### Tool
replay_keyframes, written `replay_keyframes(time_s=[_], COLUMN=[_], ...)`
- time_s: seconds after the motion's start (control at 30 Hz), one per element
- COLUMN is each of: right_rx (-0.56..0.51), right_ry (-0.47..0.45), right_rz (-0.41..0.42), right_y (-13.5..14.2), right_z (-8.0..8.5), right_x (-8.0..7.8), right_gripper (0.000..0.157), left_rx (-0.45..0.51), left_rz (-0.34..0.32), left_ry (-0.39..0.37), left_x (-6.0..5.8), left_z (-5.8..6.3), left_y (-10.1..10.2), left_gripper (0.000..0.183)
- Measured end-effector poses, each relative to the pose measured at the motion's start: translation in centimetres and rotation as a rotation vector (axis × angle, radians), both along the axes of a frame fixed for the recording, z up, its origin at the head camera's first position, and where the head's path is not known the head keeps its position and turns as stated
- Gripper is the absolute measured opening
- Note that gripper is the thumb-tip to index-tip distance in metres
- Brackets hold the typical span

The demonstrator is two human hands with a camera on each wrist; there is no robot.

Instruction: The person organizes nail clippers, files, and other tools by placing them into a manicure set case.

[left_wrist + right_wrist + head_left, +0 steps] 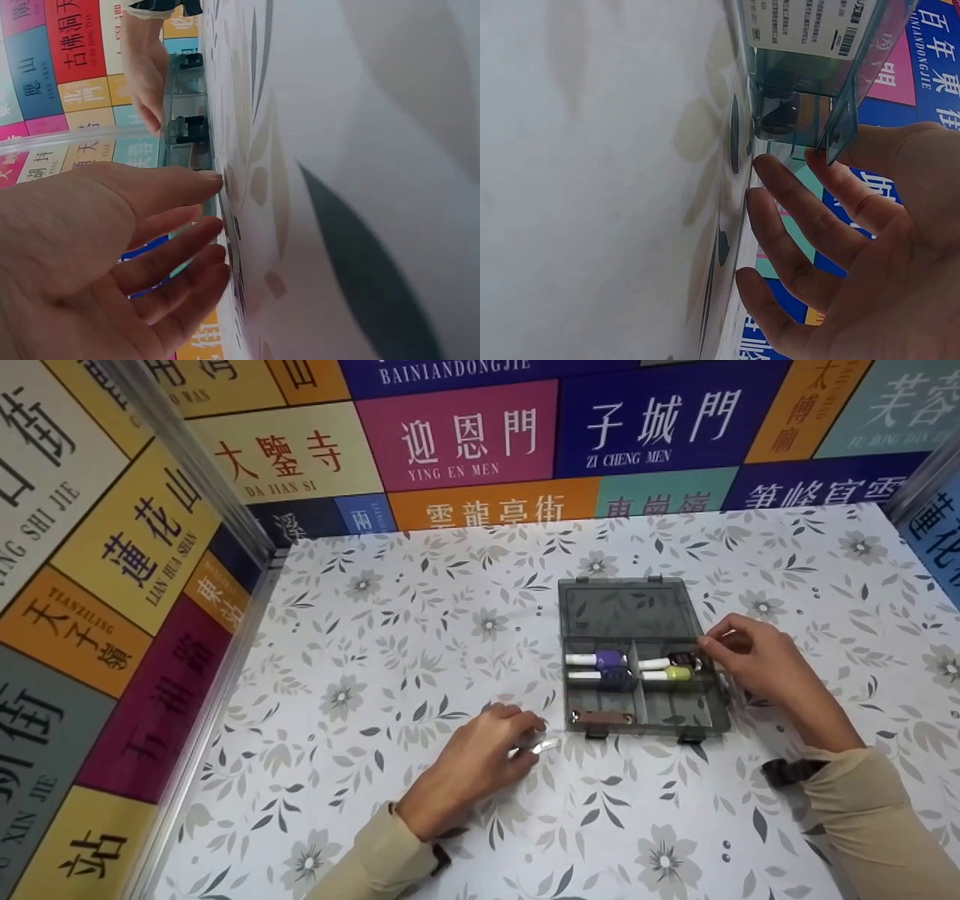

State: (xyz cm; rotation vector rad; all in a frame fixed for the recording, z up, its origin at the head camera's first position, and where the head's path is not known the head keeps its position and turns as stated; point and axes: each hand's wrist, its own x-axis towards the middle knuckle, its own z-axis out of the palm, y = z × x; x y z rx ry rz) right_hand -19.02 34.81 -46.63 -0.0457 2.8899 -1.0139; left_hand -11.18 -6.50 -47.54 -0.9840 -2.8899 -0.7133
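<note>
A grey see-through compartment box (645, 720) lies on the table with its lid (626, 607) folded back. White-capped small bottles lie in its middle compartments: purple (611, 660) and dark blue at left, black and yellow-green (677, 673) at right. A brown strip with metal ends (604, 718) occupies the front left compartment. My right hand (757, 656) is at the box's right side, thumb against the edge, other fingers loosely spread. Left of the box, my left hand (480, 750) has its fingertips down at the tabletop, beside a small shiny silver piece (547, 745), its kind unclear.
The table (420, 622) has a white cover printed with grey leaves and flowers. Panels with coloured lettering (457, 435) stand along the back and left side. Two dark latches (187, 129) stick out from the box's front. A printed label (802, 26) is on the box.
</note>
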Motion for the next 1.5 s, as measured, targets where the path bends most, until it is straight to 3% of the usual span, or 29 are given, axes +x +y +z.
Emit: replay_keyframes(time_s=[0.2, 0.8, 1.33, 1.5], right_rx=[0.002, 0.025, 0.015, 0.018], right_ry=[0.007, 0.043, 0.038, 0.044], right_rz=[0.001, 0.007, 0.001, 0.013], right_y=[0.08, 0.18, 0.21, 0.22], right_z=[-0.16, -0.24, -0.35, -0.34], right_x=[-0.1, 0.02, -0.06, -0.02], right_gripper=[0.043, 0.039, 0.039, 0.038], left_rx=[0.022, 0.022, 0.043, 0.095], left_rz=[0.027, 0.005, -0.042, -0.098], left_ry=[-0.005, 0.05, 0.047, 0.074], left_x=[0.05, 0.23, 0.08, -0.05], left_z=[-0.19, -0.22, -0.33, -0.41], left_y=[0.14, 0.49, 0.52, 0.64], left_gripper=[0.014, 0.015, 0.014, 0.018])
